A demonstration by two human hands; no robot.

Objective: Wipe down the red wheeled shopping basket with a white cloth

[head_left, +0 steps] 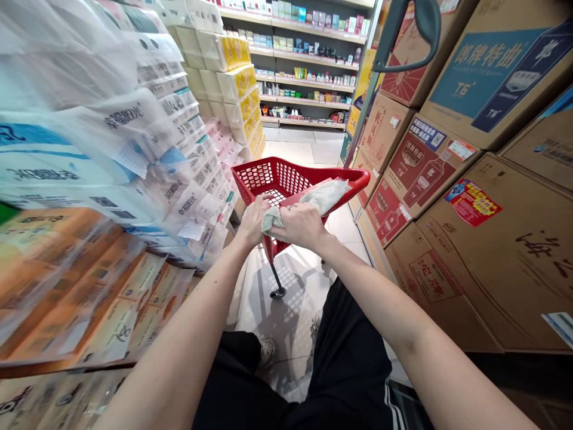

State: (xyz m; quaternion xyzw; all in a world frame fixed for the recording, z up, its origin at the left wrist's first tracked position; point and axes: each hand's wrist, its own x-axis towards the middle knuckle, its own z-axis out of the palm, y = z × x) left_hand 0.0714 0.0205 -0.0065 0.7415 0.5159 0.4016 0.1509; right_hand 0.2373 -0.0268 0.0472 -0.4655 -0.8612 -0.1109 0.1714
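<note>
A red plastic shopping cart [293, 174] with perforated basket walls stands in front of me. My left hand [253, 222] is closed at its near left corner, fingers curled over the edge. My right hand [302, 225] lies beside it on the near rim, closed around a crumpled pale grey-green cloth [271, 220]. The cloth sticks out between the two hands. A whitish crumpled piece [326, 195] lies along the cart's right side, just beyond my right hand; whether it joins the cloth I cannot tell. Below, a black cart leg and wheel [278, 292] show.
Wrapped tissue packs [174, 149] are stacked high on the left, above orange packs [58, 263]. Cardboard cartons [505, 239] form a wall on the right. A dark grey loop-shaped handle [430, 36] juts in at upper right. Goods-filled shelves [308, 57] stand beyond the tiled floor [295, 140].
</note>
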